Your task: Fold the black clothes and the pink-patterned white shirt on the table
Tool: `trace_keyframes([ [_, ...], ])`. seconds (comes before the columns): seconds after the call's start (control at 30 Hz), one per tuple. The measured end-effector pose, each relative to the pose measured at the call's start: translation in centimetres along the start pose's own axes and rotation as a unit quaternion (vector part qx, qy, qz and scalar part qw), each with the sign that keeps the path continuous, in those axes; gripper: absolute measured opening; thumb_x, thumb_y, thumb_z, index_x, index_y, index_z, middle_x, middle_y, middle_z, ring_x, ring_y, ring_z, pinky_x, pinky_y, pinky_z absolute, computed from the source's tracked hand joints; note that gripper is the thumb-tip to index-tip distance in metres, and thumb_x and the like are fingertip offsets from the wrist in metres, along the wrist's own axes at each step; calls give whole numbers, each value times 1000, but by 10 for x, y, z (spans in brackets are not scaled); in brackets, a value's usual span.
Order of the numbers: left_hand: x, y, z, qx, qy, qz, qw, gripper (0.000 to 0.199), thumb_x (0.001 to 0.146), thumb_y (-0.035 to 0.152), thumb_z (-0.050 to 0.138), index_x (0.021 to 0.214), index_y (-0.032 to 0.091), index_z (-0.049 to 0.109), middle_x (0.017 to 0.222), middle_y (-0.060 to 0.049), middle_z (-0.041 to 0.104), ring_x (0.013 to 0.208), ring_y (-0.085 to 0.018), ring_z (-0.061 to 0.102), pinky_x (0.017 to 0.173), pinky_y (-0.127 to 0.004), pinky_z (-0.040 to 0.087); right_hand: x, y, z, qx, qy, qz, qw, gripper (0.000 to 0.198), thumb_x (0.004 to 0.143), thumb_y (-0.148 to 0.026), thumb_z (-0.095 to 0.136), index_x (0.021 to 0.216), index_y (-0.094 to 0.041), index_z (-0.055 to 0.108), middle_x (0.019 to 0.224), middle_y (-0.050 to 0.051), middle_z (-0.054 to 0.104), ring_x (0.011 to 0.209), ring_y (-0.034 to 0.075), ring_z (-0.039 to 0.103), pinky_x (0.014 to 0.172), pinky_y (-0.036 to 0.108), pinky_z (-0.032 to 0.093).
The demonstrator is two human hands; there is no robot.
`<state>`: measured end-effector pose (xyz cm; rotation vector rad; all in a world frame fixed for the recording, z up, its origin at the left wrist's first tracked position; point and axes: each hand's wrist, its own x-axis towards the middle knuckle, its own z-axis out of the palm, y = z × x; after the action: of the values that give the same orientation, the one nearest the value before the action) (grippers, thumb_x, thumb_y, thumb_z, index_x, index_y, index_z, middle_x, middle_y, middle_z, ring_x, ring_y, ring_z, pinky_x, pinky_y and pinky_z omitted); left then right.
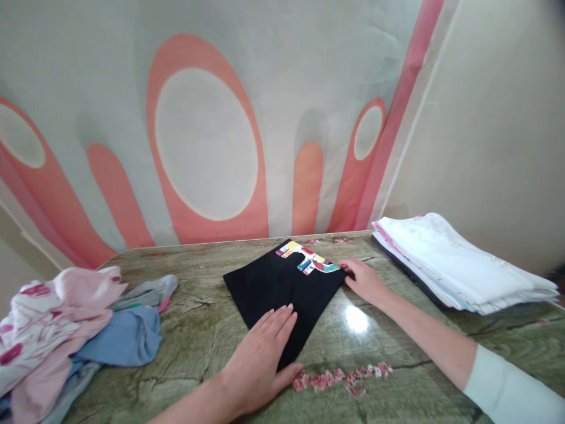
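A folded black garment (273,288) with a bright multicoloured print near its far edge lies on the wood-patterned table, turned at an angle. My left hand (265,359) rests flat on its near part, fingers stretched out and the thumb just off the cloth. At the garment's right corner, the fingertips of my right hand (362,281) are closed on the edge. The cloth looks flat and smooth; what kind of garment it is cannot be made out in its folded state.
To the left lies a loose heap of crumpled clothes (88,335) in pink, white, blue and grey. A neat stack of folded clothes (459,259), white on top, stands at the right. Behind the table (189,318) rises a grey wall covering (282,70) with coral shapes.
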<state>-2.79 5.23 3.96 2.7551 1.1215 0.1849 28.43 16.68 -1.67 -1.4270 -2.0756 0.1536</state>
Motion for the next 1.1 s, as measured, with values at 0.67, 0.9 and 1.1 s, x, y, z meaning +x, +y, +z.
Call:
trace_keyframes([
  [0.67,-1,0,-2,12,-7,64,998,47,92,36,39,136,21,34,143,-7,34,131,-21,30,110,-38,25,-6,-13,-20,-284,-107,-88,949,36,83,-9,39,111,-14,60,99,13,61,95,26,55,85,39,39],
  [0.9,-2,-4,-7,-37,-1,57,998,52,91,43,41,138,23,33,145,-6,30,132,-22,29,109,-38,26,-5,-31,-21,-124,-43,-125,983,50,89,-23,36,139,-21,31,142,6,36,129,22,32,106,42,28],
  [1.1,2,-23,-7,-6,10,-6,1000,51,95,42,29,142,26,20,149,-2,17,136,-21,14,111,-45,13,-14,-32,-10,-78,-186,-132,971,57,91,-48,35,143,-29,19,149,3,19,136,23,14,109,47,18],
])
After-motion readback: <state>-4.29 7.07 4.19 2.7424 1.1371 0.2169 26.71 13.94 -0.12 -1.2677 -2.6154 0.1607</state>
